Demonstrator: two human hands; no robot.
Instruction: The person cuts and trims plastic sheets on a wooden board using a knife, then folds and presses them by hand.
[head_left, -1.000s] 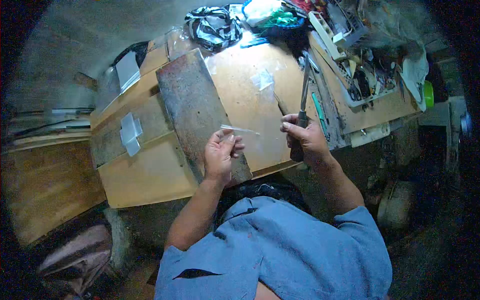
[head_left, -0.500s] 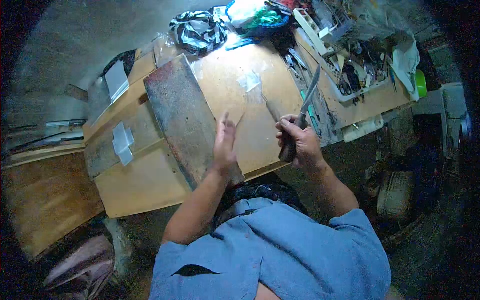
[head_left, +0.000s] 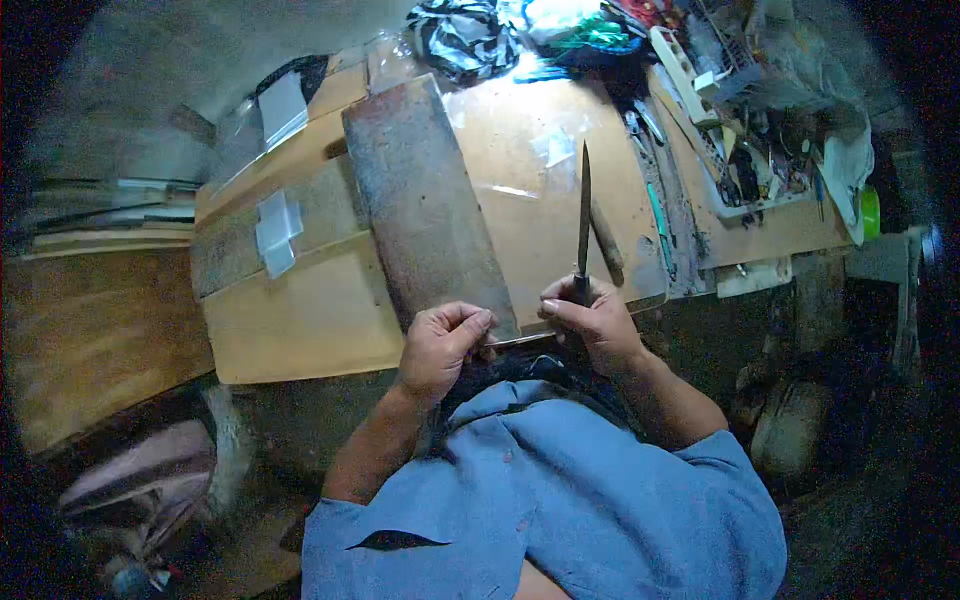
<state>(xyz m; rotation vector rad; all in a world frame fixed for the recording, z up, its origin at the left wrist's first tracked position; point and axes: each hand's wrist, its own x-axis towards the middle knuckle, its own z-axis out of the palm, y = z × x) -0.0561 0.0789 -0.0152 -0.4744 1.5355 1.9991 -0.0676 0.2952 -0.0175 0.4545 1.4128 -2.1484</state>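
Observation:
My left hand (head_left: 443, 347) is closed at the front edge of the table, its fingers pinching a thin strip (head_left: 515, 342) that reaches across toward my right hand. My right hand (head_left: 598, 322) is wrapped round the dark handle of a knife (head_left: 586, 205), whose narrow blade points up and away from me. Beneath and beyond my left hand lies a long, worn dark board (head_left: 422, 190). A dark rod-like tool (head_left: 606, 245) rests on the table right of the blade.
Clear plastic pieces lie on the tan table (head_left: 300, 322). A striped bag (head_left: 463, 40) stands at the back. At the right are a teal tool (head_left: 659, 222), a white tray (head_left: 760, 207) of tools, a power strip (head_left: 683, 75) and a green object (head_left: 869, 213).
My left hand has gone from spread to pinching and moved down toward the table's front edge. My right hand has come lower with the knife, whose blade now stands more upright.

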